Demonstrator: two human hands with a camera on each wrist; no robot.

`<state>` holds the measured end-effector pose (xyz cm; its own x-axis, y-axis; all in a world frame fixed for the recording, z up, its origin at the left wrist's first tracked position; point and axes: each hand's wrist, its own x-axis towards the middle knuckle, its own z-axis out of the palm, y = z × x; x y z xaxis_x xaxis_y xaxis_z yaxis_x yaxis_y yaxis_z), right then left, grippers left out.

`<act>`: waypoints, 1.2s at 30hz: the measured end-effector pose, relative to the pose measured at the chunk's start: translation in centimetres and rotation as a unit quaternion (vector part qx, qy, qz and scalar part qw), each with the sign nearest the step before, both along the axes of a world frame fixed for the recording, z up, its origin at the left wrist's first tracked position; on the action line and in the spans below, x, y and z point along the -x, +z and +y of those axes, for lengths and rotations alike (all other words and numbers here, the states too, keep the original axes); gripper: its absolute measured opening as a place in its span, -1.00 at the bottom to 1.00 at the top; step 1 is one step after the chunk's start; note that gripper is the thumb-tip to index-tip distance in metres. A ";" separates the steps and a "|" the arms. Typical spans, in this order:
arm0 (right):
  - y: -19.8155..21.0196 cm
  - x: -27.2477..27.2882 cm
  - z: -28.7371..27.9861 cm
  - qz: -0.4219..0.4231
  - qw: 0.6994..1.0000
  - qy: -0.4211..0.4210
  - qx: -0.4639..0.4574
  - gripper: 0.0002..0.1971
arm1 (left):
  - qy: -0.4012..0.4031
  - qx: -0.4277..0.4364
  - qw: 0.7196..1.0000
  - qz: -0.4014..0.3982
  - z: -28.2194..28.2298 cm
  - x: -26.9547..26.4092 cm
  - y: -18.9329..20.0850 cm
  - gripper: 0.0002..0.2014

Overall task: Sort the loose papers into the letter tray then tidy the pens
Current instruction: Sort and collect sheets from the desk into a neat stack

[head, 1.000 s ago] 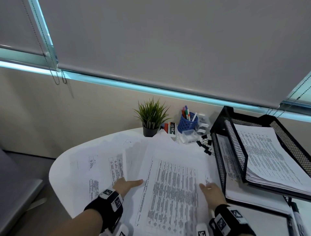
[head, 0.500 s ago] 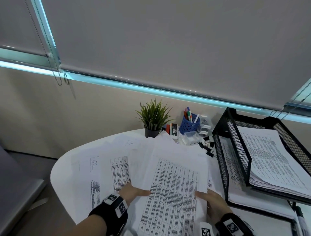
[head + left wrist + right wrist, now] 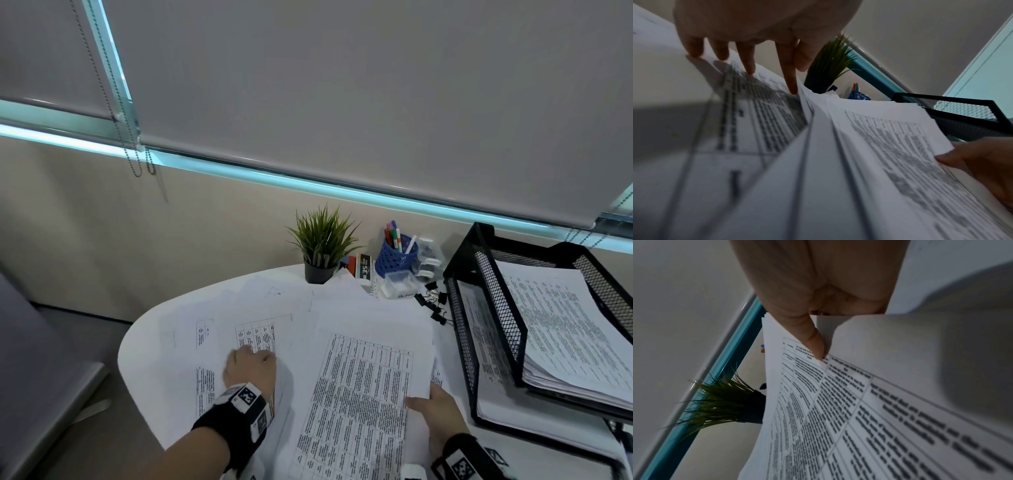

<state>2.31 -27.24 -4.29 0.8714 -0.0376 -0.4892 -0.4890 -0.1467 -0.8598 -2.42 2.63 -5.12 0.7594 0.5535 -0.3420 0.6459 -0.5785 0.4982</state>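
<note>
A stack of printed papers (image 3: pixel 363 377) is raised off the white table (image 3: pixel 137 370). My right hand (image 3: pixel 430 404) pinches its right edge, thumb (image 3: pixel 813 340) on top. My left hand (image 3: pixel 251 356) is left of the stack, its straight fingers (image 3: pixel 791 78) pressing on loose printed sheets (image 3: pixel 212 342) that lie flat. The black mesh letter tray (image 3: pixel 496 308) stands at the right, with paper piles in both tiers. Pens stand in a blue cup (image 3: pixel 397 253) at the back.
A small potted plant (image 3: pixel 322 246) stands at the back by the wall. Beside it lie small boxes (image 3: pixel 363 274) and black binder clips (image 3: pixel 433 301). The table's rounded edge drops off on the left.
My left hand has left the stack's left edge and moved left onto the loose sheets. My right hand keeps its hold on the stack's right edge.
</note>
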 end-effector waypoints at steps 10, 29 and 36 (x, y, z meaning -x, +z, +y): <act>-3.1 -0.5 -1.3 0.000 0.998 -0.049 0.044 -0.63 | 0.228 0.055 0.971 0.045 3.8 -0.2 -0.2 -0.32; -4.5 -0.6 -2.4 0.007 0.999 -0.049 0.015 -0.59 | 0.239 0.109 0.963 0.059 4.6 -0.8 0.1 -0.51; -4.3 -0.5 -2.8 0.016 0.999 -0.034 -0.001 -0.61 | 0.135 0.127 0.981 -0.053 3.3 1.4 0.1 -0.56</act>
<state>2.84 -30.05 -8.59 0.8505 -0.0949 -0.5173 -0.5254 -0.1099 -0.8437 -3.84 5.90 -5.04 0.6359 0.6467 -0.4212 0.6949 -0.2424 0.6770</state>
